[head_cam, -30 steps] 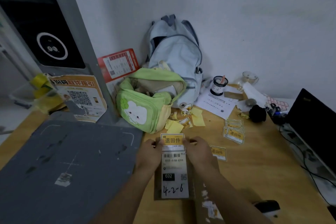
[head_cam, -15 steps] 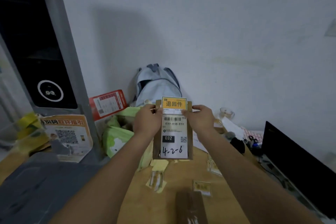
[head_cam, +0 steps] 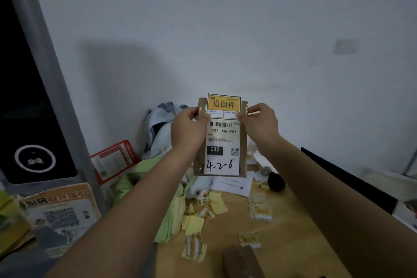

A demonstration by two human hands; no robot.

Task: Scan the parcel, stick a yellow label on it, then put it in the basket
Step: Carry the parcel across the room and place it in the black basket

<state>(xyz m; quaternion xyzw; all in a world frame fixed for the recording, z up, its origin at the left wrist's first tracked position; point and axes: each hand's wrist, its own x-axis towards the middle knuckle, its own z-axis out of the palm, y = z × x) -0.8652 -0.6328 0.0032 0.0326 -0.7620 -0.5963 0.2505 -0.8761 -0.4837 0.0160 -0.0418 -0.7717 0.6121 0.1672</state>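
Both hands pinch the upper corners of a flat brown parcel (head_cam: 243, 142), held upright in the air before a pale wall (head_cam: 225, 29): the left hand (head_cam: 187, 128) closes on the edge at 9 o'clock, the right hand (head_cam: 259, 123) on the edge at 3 o'clock, thumbs toward the camera. A yellow label (head_cam: 224, 104) sits along the parcel's top, overhanging its upper edge, above a white shipping label (head_cam: 222, 151) hand-marked "4-2-6".

Below, the wooden table (head_cam: 293, 244) is strewn with loose yellow stickers (head_cam: 259, 211) and backing scraps (head_cam: 194, 224). A green bag (head_cam: 171, 216) slumps at 7 o'clock, a grey scanner post (head_cam: 56, 88) rises at 9 o'clock, and a dark laptop (head_cam: 347, 178) edges the table at 4 o'clock. The air around the parcel is open.
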